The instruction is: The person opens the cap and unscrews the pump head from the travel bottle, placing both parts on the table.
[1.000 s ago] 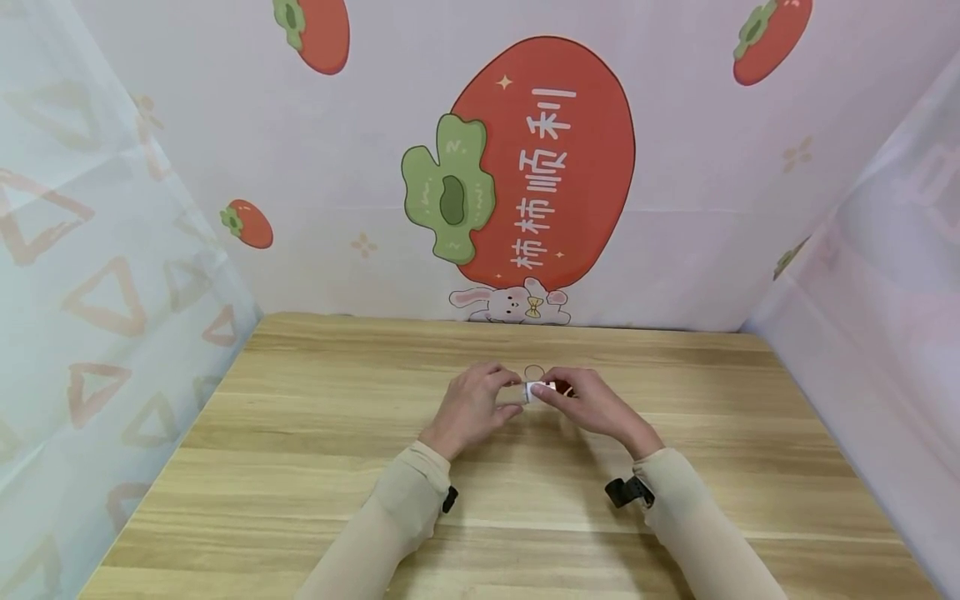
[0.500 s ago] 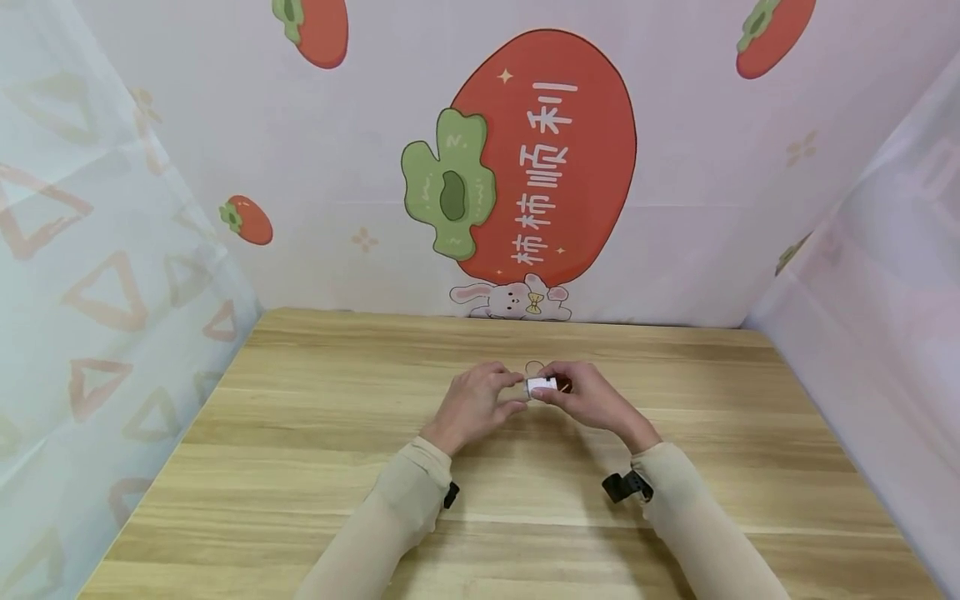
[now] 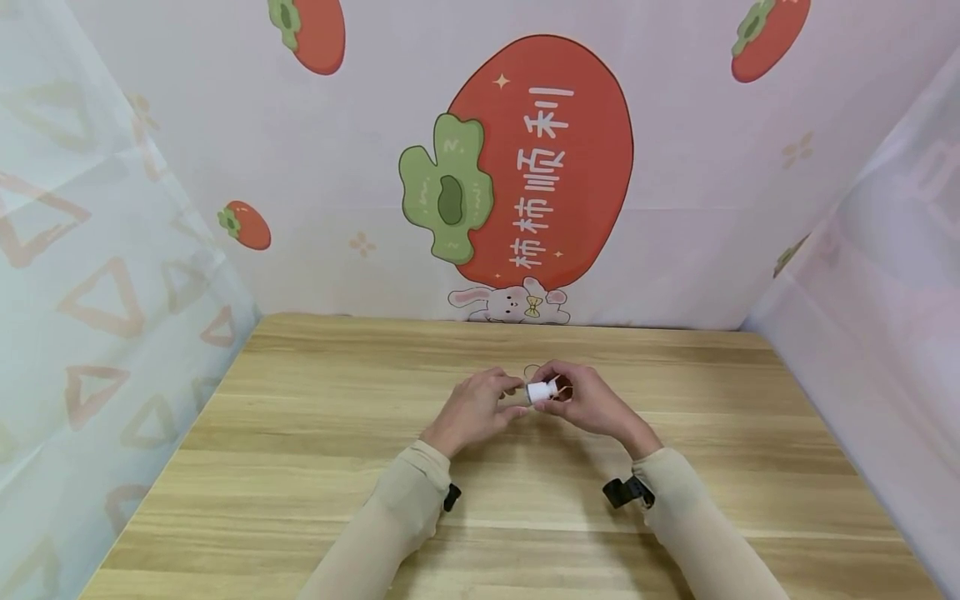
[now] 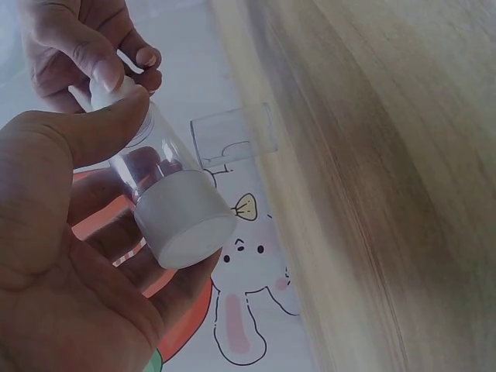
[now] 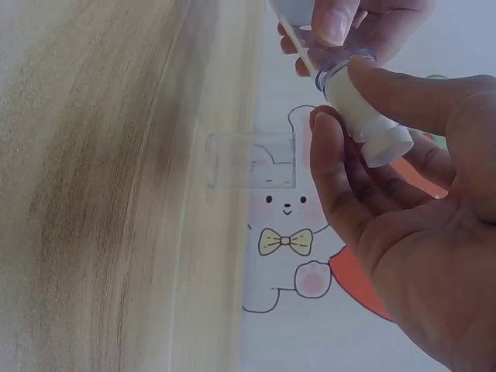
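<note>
A small clear pump bottle is held sideways between my two hands over the far part of the table. My left hand (image 3: pixel 471 408) grips its clear body (image 4: pixel 172 161), thumb on one side and fingers behind. The bottle's white base (image 4: pixel 186 221) points toward my left palm. My right hand (image 3: pixel 588 402) pinches the white pump collar (image 5: pixel 349 101) between thumb and fingers, with the white pump head (image 5: pixel 387 147) sticking out toward the right palm. A clear cylindrical cap (image 5: pixel 232 160) lies on its side beyond the hands.
The wooden table (image 3: pixel 300 467) ends at a printed backdrop (image 3: pixel 360 167) just behind the cap. Patterned cloth walls stand at the left (image 3: pixel 112 250) and right (image 3: pixel 862 275). Black straps (image 3: pixel 626 492) hang at the wrists.
My right fingers have shifted around the white collar, and the pump head now shows more plainly beside them. My left hand has stayed nearly in place on the bottle.
</note>
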`<state>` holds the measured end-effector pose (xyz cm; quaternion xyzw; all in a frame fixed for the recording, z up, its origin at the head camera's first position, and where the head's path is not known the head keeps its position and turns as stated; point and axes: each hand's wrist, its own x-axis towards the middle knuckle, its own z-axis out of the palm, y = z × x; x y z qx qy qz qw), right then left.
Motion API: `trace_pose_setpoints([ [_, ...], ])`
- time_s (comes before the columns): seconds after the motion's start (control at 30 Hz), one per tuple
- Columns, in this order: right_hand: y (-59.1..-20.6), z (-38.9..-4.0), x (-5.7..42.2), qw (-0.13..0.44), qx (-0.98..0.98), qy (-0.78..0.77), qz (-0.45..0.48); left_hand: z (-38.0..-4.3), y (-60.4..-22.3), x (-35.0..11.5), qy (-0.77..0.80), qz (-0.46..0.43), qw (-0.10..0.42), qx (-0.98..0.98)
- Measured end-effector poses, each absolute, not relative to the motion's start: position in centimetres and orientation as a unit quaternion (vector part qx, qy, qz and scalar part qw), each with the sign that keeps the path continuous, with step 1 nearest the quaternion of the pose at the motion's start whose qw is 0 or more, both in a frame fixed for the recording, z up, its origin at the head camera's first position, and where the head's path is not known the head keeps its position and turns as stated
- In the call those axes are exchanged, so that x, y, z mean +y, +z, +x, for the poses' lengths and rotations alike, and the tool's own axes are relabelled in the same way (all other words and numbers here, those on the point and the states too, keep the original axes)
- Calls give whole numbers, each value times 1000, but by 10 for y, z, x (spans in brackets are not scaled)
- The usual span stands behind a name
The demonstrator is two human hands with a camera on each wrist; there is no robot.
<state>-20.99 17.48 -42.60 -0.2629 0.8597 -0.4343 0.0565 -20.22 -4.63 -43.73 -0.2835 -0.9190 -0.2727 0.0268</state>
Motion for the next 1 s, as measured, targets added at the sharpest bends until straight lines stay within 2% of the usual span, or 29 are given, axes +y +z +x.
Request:
trace_pose_setpoints([
  [0.27, -426, -209, 174, 49, 843, -473, -253, -202, -436, -45, -276, -282, 14, -919],
  [0.53, -426, -209, 175, 33, 837, -481, -257, -203, -436, -44, -276, -282, 23, -919],
  [1.0, -426, -210, 180, 78, 851, -457, -246, -204, -433, -46, -280, -274, 18, -920],
])
